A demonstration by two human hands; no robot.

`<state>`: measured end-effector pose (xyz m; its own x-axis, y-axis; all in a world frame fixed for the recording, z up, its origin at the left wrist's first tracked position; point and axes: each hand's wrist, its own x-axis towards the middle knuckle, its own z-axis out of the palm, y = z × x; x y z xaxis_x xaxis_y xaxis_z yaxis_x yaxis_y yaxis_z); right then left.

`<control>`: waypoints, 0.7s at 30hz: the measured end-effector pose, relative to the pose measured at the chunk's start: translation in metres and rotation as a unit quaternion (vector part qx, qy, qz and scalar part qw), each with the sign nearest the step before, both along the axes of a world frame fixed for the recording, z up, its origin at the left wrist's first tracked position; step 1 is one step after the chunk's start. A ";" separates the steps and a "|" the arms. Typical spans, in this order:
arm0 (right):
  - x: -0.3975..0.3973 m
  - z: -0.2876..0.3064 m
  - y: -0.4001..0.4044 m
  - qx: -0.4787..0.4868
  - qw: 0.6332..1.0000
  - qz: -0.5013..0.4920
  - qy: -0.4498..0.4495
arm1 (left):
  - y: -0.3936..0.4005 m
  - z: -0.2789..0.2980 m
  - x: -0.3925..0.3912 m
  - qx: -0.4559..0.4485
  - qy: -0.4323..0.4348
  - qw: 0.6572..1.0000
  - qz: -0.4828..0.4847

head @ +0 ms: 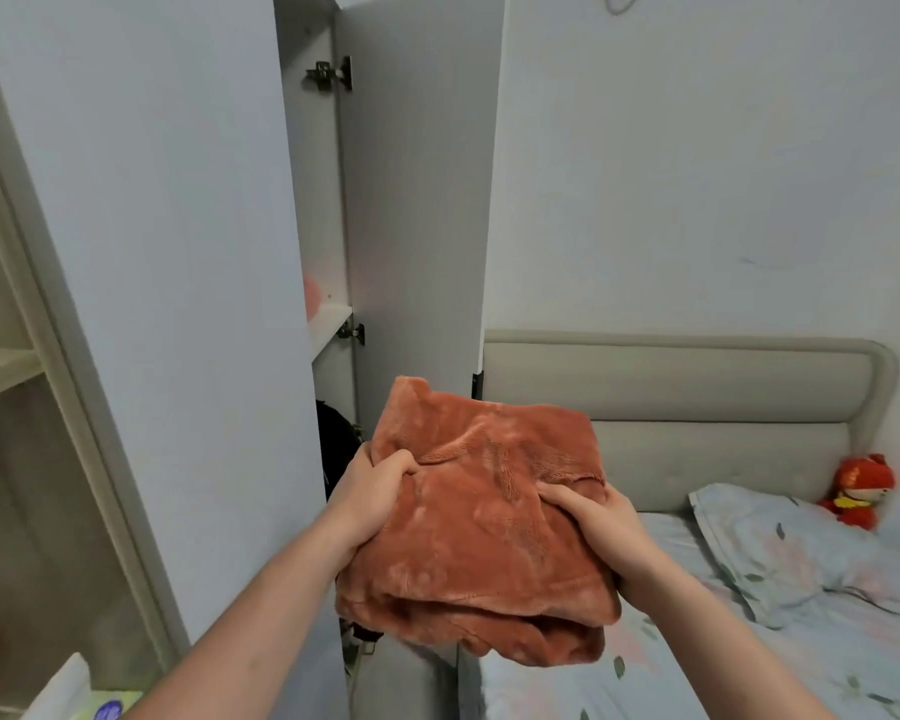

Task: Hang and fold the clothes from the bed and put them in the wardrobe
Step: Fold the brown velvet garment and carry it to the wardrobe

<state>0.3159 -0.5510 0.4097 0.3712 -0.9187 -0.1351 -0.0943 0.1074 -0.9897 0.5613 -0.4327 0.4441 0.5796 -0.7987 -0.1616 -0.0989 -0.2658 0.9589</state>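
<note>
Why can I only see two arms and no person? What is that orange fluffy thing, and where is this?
The camera sits on the person's head and looks down, so you see only their arms. The left hand and the right hand hold a folded orange fleece in the air, one on each side. On the right is a bed with a flowery pillow and a red doll by the headboard. On the left is a wardrobe with its door open.

Red plush doll (859,490) sits by padded headboard (697,387), w/ floral pillow (796,553) just beside it.
</note>
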 end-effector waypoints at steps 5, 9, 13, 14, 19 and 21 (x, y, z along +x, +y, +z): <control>0.045 0.018 -0.058 -0.020 1.000 -0.003 -0.002 | -0.058 0.013 0.044 -0.012 0.005 1.000 -0.003; 0.086 0.035 -0.102 -0.035 0.999 -0.008 -0.001 | -0.100 0.023 0.081 -0.030 0.005 0.999 0.015; 0.127 0.052 -0.136 -0.063 0.998 -0.015 -0.011 | -0.139 0.035 0.115 -0.061 0.002 0.998 0.029; 0.135 0.055 -0.143 -0.067 0.998 -0.016 -0.015 | -0.147 0.036 0.122 -0.067 0.001 0.997 0.032; 0.160 0.069 -0.175 -0.083 0.996 -0.008 -0.011 | -0.177 0.039 0.146 -0.088 0.010 0.995 0.039; 0.169 0.074 -0.187 -0.095 0.995 0.001 -0.010 | -0.187 0.041 0.154 -0.101 0.014 0.994 0.042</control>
